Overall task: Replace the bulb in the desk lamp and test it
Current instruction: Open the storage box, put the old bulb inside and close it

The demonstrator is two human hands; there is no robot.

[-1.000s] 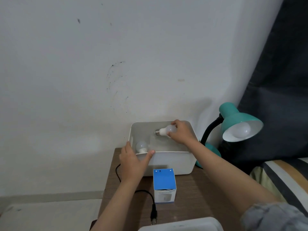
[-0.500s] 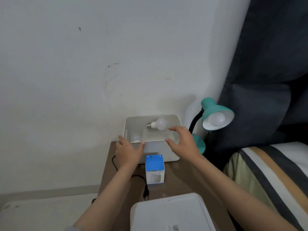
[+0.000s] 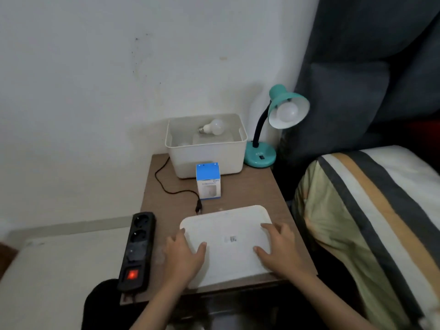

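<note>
Resting both the left hand (image 3: 184,254) and right hand (image 3: 278,248) with relaxed fingers on a flat white plastic lid (image 3: 227,244) at the bench's (image 3: 250,189) near edge, a person appears ready to cover the white bin (image 3: 207,153) holding a loose frosted bulb (image 3: 213,126), while the teal gooseneck desk lamp (image 3: 283,110), bulb fitted, awaits plugging in for testing.

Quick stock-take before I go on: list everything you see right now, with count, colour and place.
desk lamp: 1, teal, back right of table, bulb fitted
storage bin: 1, white, back of table, by wall
loose bulb: 1 clear, white, in bin; a second is too faint to confirm
bulb box: 1, blue and white, before bin
plug and cord: 1, black, unplugged, on table
lid: 1, white, front of table
power strip: 1, black, red switch lit, table's left edge
bed: striped, right
hands: left and right, resting on lid
</note>
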